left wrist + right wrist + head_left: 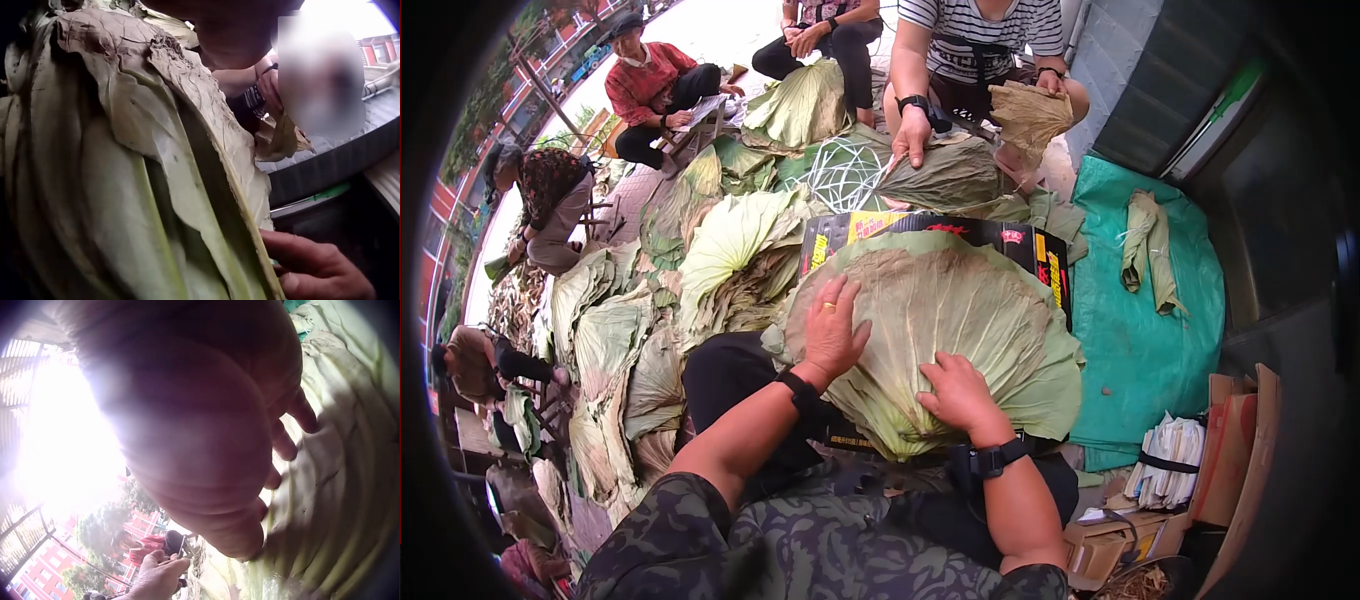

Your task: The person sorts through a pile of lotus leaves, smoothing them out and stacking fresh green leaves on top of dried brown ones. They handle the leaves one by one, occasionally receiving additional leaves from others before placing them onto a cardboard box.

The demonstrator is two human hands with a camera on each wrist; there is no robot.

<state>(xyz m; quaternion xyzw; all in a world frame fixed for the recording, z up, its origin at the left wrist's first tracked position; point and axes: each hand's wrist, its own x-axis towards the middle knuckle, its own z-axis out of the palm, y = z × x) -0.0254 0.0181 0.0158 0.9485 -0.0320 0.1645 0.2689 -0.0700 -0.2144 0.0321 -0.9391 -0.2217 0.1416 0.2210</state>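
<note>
A large, partly dried lotus leaf [940, 310], brown at the far part and pale green along the ribs, lies spread before me on a black printed cardboard piece [1055, 275]. My left hand [832, 325] rests on its upper left part, fingers extended and thumb apart. Lower down, near where the ribs meet, my right hand [962, 392] touches the leaf with spread fingers. In the right wrist view, the right hand's fingertips [287, 450] reach the ribbed surface. Layered leaf edges [169, 144] fill the left wrist view, with the right hand [319, 262] beside them.
Across from me, a person in a striped shirt [990, 35] holds a dried leaf [1030, 115] near a white strap bundle [840, 172]. Leaf piles [610, 350] spread to the left. A green tarp [1140, 370] with rolled leaves [1150, 250] and cardboard boxes [1235, 470] lie right.
</note>
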